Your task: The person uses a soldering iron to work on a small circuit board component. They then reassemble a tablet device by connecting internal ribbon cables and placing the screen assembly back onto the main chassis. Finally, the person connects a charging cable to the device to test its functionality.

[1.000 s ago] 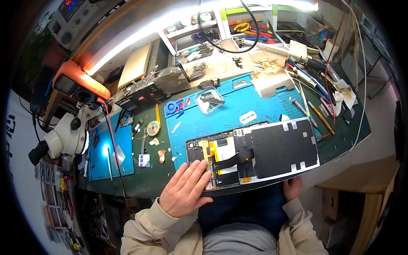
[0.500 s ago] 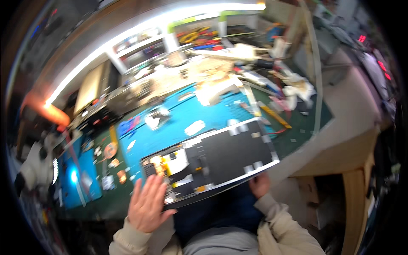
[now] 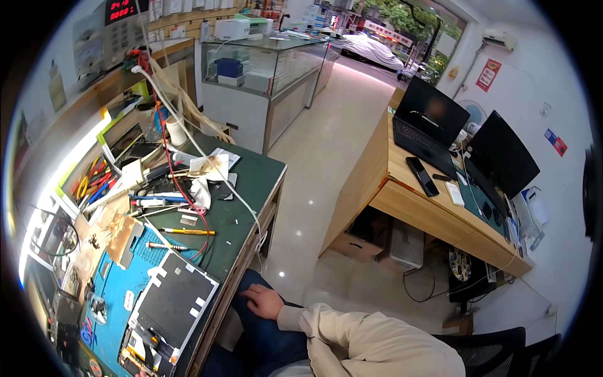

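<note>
My right hand (image 3: 264, 301) rests on my thigh in dark blue trousers, its fingers loosely spread and holding nothing. Of my left hand (image 3: 143, 374) only a sliver shows at the bottom edge, beside the near end of an opened flat device that looks like a tablet (image 3: 176, 300); its fingers are hidden. The device lies tilted along the front of the workbench, partly on the blue mat (image 3: 116, 281). It has a large black panel, white tape pieces along its edges, and exposed circuitry with yellow patches at the near end.
Tweezers, a yellow-handled tool (image 3: 188, 232) and scraps lie on the green bench top (image 3: 251, 182). A red cable (image 3: 168, 135) and a white cable hang across it. To the right stands a wooden desk (image 3: 392, 188) with a laptop (image 3: 433, 116), a monitor (image 3: 502, 154) and a phone (image 3: 422, 176).
My view has swung right toward the room. My right hand has left the device's edge and lies on my thigh. My left hand has almost dropped out of view.
</note>
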